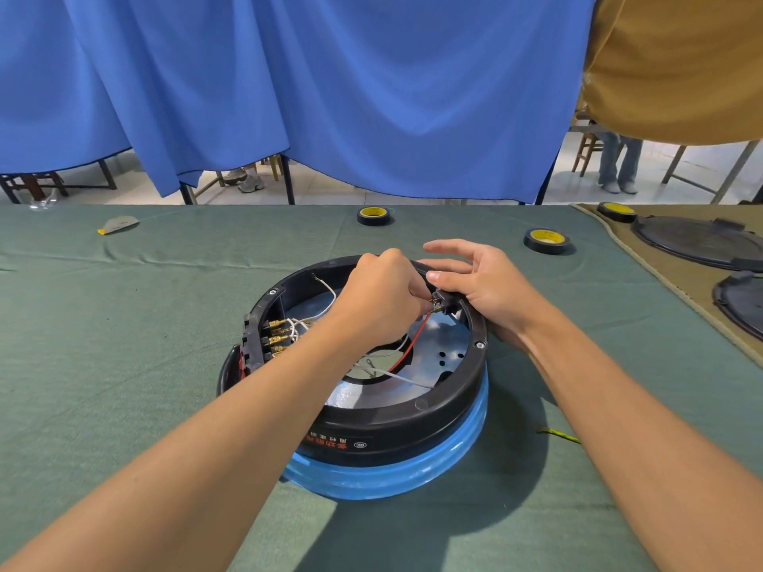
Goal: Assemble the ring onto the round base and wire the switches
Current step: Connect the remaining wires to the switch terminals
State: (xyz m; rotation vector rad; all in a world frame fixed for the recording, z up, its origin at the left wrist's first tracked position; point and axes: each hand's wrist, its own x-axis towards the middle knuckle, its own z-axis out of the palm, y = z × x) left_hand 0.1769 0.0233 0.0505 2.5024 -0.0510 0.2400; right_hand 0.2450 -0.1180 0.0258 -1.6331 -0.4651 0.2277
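left hand [382, 291]: curled up, pinching red wire [413, 340] at the switch [444, 302]
right hand [487, 286]: fingers loose and spread, resting on ring [396, 423]

Ring [413, 423] on round base [392, 476], wire [406, 346] inside; your left hand [380, 291] and right hand [487, 286] at its far rim; tape rolls [374, 216] behind, lids [697, 241] right.

The tabletop [124, 324] carried three tape rolls [547, 241], two black lids [693, 241], one black ring [413, 423], one blue base [392, 476] and one red wire [413, 340].
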